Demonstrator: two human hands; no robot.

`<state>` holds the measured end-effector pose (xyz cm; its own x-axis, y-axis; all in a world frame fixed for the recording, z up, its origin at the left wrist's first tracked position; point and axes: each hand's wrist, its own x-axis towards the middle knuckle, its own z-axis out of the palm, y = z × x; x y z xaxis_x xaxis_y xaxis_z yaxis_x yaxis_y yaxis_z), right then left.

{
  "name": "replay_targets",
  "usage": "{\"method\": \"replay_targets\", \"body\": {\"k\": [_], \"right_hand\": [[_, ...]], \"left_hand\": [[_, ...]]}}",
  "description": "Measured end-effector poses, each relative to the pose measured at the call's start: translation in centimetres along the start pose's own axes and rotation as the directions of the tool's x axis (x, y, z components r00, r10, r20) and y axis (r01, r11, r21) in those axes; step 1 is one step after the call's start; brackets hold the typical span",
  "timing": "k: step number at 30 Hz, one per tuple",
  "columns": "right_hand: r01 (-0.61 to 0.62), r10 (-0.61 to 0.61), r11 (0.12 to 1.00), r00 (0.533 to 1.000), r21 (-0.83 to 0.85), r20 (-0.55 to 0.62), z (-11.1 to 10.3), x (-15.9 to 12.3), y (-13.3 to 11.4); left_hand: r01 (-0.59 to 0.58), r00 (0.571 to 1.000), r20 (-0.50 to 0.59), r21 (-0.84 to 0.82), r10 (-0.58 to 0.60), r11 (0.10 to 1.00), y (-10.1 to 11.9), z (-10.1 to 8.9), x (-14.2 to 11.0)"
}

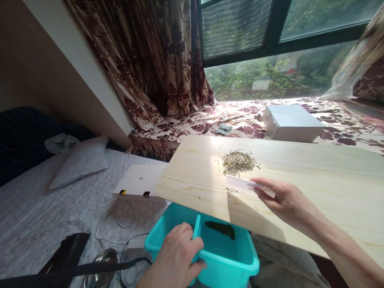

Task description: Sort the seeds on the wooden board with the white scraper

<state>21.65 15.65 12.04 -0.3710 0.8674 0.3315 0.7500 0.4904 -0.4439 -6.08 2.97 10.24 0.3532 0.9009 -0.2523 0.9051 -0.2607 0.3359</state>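
My left hand [181,252] grips the near rim of a turquoise two-compartment bin [228,256], close to its divider. Dark green matter [220,229] lies at the bottom of the right compartment. Above the board, my right hand [279,196] pinches a white card [240,184] standing on its edge. Just beyond the card is a loose pile of small greenish seeds [238,162], and a few more seeds lie on its near side. The wooden board [186,172] overhangs the bin's far side.
A white box [292,122] stands on the flowered window seat beside a folded grey cloth [223,129]. To the left, another white box [141,182], cables and a metal bowl [103,268] rest on the quilted bed [78,208]. A black strap crosses the lower left.
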Motion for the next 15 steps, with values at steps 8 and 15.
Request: {"method": "replay_targets", "body": {"k": [8, 15], "right_hand": [[-0.003, 0.003, 0.999, 1.0, -0.034, 0.017, -0.18, -0.36, -0.57], [-0.024, 0.024, 1.0, 1.0, -0.003, -0.003, -0.74, -0.98, -0.69]], "left_hand": [[-0.01, 1.0, -0.012, -0.008, 0.01, 1.0, 0.08, 0.35, -0.02], [-0.015, 1.0, 0.008, 0.002, 0.015, 1.0, 0.36, 0.22, -0.02]]}}
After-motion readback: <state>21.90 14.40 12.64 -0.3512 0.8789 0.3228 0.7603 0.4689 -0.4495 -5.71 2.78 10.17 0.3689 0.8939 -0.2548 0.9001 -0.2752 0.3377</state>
